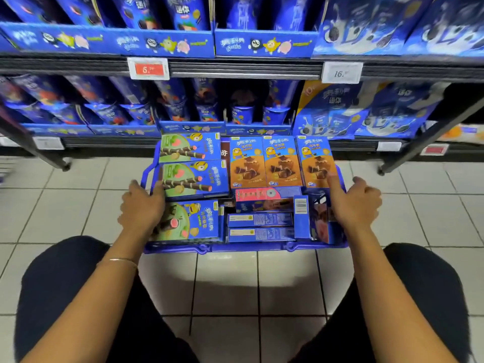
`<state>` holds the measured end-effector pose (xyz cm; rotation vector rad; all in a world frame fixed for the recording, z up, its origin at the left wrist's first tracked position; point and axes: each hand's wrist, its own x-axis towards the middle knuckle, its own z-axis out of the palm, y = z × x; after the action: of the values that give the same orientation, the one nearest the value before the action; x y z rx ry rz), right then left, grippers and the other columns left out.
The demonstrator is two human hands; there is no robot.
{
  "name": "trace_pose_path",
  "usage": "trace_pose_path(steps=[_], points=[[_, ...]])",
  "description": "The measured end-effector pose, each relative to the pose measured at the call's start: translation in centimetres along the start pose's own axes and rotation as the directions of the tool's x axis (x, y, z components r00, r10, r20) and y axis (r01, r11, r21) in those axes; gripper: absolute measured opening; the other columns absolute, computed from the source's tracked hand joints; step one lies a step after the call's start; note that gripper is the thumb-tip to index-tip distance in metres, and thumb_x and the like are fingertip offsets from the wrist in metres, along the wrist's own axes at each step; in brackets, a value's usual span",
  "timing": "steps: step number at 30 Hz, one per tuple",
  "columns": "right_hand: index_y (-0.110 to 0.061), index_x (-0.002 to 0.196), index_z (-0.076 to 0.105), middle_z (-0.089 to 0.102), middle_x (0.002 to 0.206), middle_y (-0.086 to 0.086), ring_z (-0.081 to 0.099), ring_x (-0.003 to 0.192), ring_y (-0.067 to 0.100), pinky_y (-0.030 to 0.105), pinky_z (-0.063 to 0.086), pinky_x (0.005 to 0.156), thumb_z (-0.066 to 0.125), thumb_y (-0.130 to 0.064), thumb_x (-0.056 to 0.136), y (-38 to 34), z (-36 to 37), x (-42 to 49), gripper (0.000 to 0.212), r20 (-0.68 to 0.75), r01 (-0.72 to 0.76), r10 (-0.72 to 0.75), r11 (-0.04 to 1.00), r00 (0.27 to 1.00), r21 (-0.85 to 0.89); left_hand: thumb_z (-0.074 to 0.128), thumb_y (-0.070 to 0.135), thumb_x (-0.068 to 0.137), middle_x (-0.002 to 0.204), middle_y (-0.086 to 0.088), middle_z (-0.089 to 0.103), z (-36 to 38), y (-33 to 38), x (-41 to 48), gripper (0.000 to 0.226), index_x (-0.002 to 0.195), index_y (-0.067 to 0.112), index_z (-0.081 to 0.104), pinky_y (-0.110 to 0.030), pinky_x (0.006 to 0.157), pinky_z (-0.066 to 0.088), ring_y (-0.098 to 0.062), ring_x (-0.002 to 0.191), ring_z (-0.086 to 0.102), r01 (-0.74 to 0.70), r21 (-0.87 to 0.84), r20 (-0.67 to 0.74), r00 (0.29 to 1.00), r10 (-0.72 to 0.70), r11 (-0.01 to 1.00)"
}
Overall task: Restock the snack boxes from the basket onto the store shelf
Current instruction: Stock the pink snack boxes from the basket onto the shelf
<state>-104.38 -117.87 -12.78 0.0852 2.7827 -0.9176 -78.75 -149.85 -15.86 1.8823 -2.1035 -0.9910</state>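
Knees [65, 284], left hand [142, 205] gripping basket [243, 248], right hand [356, 203] touching snack boxes [279, 163]

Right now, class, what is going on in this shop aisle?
A person crouches before a stocked store shelf, with a blue basket full of snack boxes on the tiled floor. The left hand grips the basket's left side beside the green boxes; the right hand is at its right side, forefinger lying on an orange box. No box is lifted out.
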Motion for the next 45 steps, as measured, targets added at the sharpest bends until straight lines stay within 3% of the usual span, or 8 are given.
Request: trace_pose_path(steps=[3,8,19,23,27,32,38,45], points=[[-0.019,0.125,0.056,0.057,0.12,0.008,0.05,0.114,0.031,0.045,0.042,0.091,0.045,-0.083,0.079,-1.8,-0.9,-4.0,0.079,-0.125,0.283,-0.287,0.958,0.95,-0.05,0.06,0.052,0.098,0.16,-0.03,0.031,-0.3,2.5,-3.1,0.083,0.159,0.006,0.03,-0.062,0.121,0.023,-0.046,0.15,0.027,-0.26,0.126,-0.15,0.949,0.277,0.957],[-0.031,0.124,0.043,0.06,0.119,-0.006,0.059,0.11,0.022,0.036,0.045,0.075,0.068,-0.072,0.076,-1.9,0.9,-9.2,0.068,0.176,0.404,-0.377,0.902,0.909,-0.153,0.074,0.034,0.092,0.146,-0.013,0.049,1.9,6.1,-9.3,0.072,0.151,0.008,0.043,-0.052,0.111,0.042,-0.033,0.136,0.045,-0.71,-0.126,-0.015,0.699,0.715,0.693],[-0.037,0.108,0.044,0.065,0.086,-0.013,0.058,0.076,0.019,0.033,0.041,0.061,0.068,-0.056,0.07,-5.8,-4.0,-9.4,0.049,0.198,0.38,-0.363,0.924,0.91,-0.051,0.084,0.063,0.073,0.164,0.027,0.022,6.3,5.8,-14.8,0.111,0.16,0.043,0.018,-0.031,0.12,0.037,0.0,0.151,0.029,-0.789,-0.406,0.373,0.317,0.872,0.46],[-0.033,0.092,0.043,0.065,0.087,-0.009,0.065,0.079,0.014,0.037,0.052,0.064,0.073,-0.058,0.067,-8.9,-5.3,-10.5,0.046,0.188,0.371,-0.385,0.922,0.904,0.108,0.092,0.055,0.07,0.151,0.026,0.044,6.9,7.1,-16.6,0.105,0.153,0.049,0.028,-0.009,0.102,0.043,0.001,0.137,0.049,-0.618,-0.622,0.278,0.399,0.874,0.48],[-0.028,0.094,0.047,0.071,0.082,0.002,0.069,0.073,0.022,0.037,0.054,0.061,0.075,-0.063,0.07,-11.2,-4.5,-10.6,0.051,0.263,0.304,-0.411,0.879,0.873,0.367,0.072,0.028,0.098,0.114,0.033,0.066,6.6,8.5,-16.7,0.047,0.124,0.06,0.05,-0.009,0.086,0.052,0.004,0.109,0.067,-0.508,-0.753,0.031,0.606,0.795,0.417],[-0.029,0.092,0.059,0.063,0.06,-0.017,0.057,0.052,-0.001,0.011,0.041,0.047,0.061,-0.061,0.086,-9.8,-1.6,-7.8,0.033,0.266,0.234,-0.441,0.793,0.857,0.562,0.068,0.034,0.095,0.116,0.017,0.074,5.3,8.5,-13.1,0.029,0.122,0.04,0.059,-0.021,0.083,0.057,-0.004,0.11,0.07,-0.226,-0.861,0.142,0.752,0.643,0.455],[-0.019,0.11,0.07,0.068,0.114,0.0,0.061,0.106,0.016,0.037,0.049,0.097,0.064,-0.016,0.098,-5.2,3.5,-4.1,0.014,0.245,0.558,-0.613,0.788,0.752,0.258,0.071,0.03,0.088,0.113,-0.009,0.078,3.7,7.6,-8.4,0.029,0.116,0.023,0.071,-0.054,0.092,0.058,-0.031,0.1,0.075,0.036,-0.889,0.285,0.823,0.49,0.456],[-0.032,0.135,0.06,0.057,0.129,-0.003,0.046,0.125,0.022,0.046,0.035,0.107,0.073,-0.044,0.09,-4.2,4.8,-4.4,0.049,0.394,0.752,-0.667,0.649,0.633,-0.11,0.068,0.033,0.088,0.132,-0.018,0.07,1.9,6.7,-5.6,0.06,0.142,0.011,0.058,-0.051,0.092,0.058,-0.036,0.111,0.071,0.138,-0.908,0.299,0.874,0.383,0.396]])
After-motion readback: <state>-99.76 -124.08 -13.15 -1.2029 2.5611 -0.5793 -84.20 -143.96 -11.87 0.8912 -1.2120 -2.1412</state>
